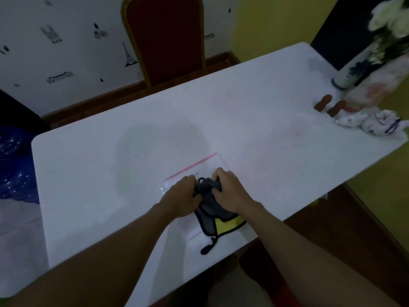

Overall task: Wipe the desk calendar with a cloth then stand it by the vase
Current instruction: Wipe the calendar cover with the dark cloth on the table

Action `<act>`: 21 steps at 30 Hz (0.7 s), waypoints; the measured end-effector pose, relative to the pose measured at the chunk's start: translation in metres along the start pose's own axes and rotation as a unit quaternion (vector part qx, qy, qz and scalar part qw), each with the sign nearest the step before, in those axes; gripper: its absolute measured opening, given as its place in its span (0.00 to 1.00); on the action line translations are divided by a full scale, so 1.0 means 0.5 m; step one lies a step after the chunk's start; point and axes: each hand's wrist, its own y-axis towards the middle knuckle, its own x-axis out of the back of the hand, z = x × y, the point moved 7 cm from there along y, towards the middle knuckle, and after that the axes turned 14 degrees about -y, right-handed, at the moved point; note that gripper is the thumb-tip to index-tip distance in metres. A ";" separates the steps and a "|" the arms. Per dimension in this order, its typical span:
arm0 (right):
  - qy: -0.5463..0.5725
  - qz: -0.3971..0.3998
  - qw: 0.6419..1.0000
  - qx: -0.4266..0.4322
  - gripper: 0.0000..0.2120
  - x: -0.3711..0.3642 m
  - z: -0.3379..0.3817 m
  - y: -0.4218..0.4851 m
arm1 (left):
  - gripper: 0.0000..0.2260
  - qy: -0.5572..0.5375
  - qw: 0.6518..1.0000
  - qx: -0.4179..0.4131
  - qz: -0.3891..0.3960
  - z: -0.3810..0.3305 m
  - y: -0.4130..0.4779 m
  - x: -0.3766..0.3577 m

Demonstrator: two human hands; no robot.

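Note:
The desk calendar, white with a pink strip along its far edge, lies flat near the front of the white table. A grey and yellow cloth with black trim is bunched on top of it. My left hand and my right hand both grip the cloth's far end, pressing it on the calendar. The vase, white with blue markings and holding white flowers, stands at the table's far right corner.
Two small brown pieces and white-and-blue ceramic figures sit beside the vase, with a pale printed bag behind them. A red chair with a gold frame stands at the far side. A blue starry object is at the left.

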 end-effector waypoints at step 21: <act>-0.134 -0.151 0.977 -0.069 0.28 0.226 -0.311 0.003 | 0.25 0.157 0.978 -0.132 -0.039 -0.275 0.283 -0.113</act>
